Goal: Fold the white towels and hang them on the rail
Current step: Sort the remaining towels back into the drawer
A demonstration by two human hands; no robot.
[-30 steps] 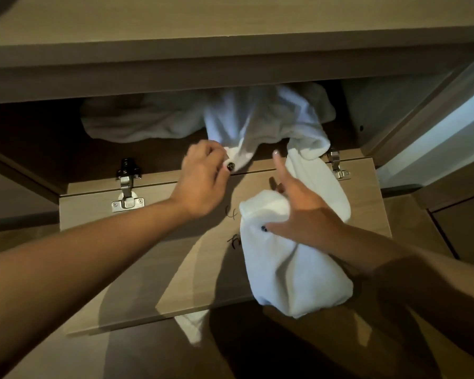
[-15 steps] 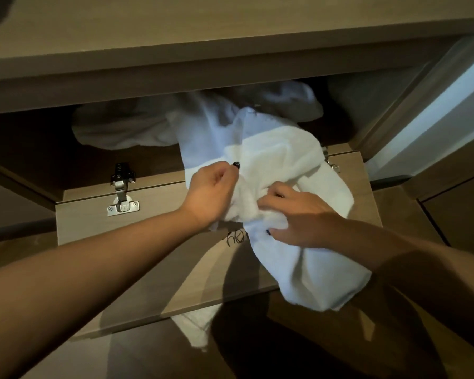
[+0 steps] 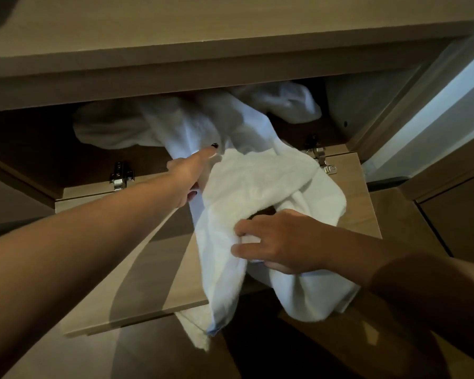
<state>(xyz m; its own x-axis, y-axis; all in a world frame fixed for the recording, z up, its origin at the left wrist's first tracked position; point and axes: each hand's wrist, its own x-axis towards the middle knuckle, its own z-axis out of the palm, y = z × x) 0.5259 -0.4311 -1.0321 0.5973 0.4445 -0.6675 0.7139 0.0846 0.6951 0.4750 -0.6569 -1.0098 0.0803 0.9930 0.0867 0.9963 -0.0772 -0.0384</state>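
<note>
Your right hand [image 3: 282, 239] has its fingers [image 3: 244, 229] bunched on the white towel [image 3: 257, 187] draped over the open cabinet door [image 3: 148, 255]; your left hand [image 3: 192, 173] grasps its far fold, just before the towels in the cabinet [image 3: 115, 124].

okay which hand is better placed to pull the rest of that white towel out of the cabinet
Probably the left. The left hand reaches furthest in, gripping the white towel near the cabinet opening. The right hand grips a bunch lower down over the drop-down door.
</note>
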